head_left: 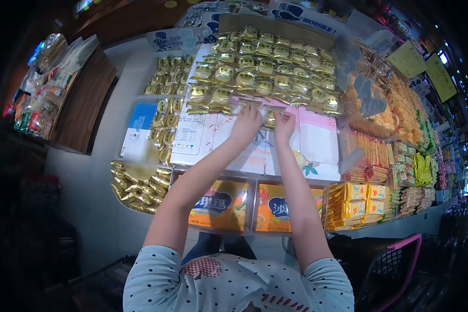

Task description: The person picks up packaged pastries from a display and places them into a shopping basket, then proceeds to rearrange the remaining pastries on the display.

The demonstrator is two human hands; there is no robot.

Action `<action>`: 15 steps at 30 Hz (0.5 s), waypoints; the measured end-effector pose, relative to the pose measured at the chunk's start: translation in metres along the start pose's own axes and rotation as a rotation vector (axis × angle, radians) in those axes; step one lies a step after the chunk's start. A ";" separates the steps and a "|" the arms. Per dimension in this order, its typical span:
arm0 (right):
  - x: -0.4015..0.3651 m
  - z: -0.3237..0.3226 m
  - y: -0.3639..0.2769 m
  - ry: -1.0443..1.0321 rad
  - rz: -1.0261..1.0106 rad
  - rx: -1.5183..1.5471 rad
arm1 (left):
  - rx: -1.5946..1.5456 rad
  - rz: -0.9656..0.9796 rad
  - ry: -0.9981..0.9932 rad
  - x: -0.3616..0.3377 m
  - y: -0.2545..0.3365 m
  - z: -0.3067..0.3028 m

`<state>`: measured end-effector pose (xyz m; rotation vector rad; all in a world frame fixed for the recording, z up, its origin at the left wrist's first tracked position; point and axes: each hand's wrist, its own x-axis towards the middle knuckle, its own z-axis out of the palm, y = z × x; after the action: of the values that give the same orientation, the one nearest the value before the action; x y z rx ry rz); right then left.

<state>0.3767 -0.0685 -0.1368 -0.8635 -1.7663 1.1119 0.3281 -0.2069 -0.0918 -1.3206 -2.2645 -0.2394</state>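
Gold packet (269,119) pinched at its edge by right hand (285,127), over pale boxes (318,146), before stacked packets (265,65). Grip of left hand (247,124) cannot be told. Stack might be dislodged if bumped; packet dropped if pinched too lightly.

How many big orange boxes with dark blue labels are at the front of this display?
2 that I can see: the left orange box and, right beside it, the right orange box. An arm partly covers each; others may be hidden behind.

Left: brown wooden cabinet (83,101) | pale floor (67,169) | right: bright light (443,57)
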 end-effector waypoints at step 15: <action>0.001 0.023 -0.033 -0.131 -0.001 -0.264 | 0.305 -0.035 -0.126 0.002 -0.004 0.002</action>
<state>0.3521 -0.0873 -0.1114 -0.9637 -2.0547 0.9654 0.3234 -0.2065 -0.0921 -1.1636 -2.3160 0.1766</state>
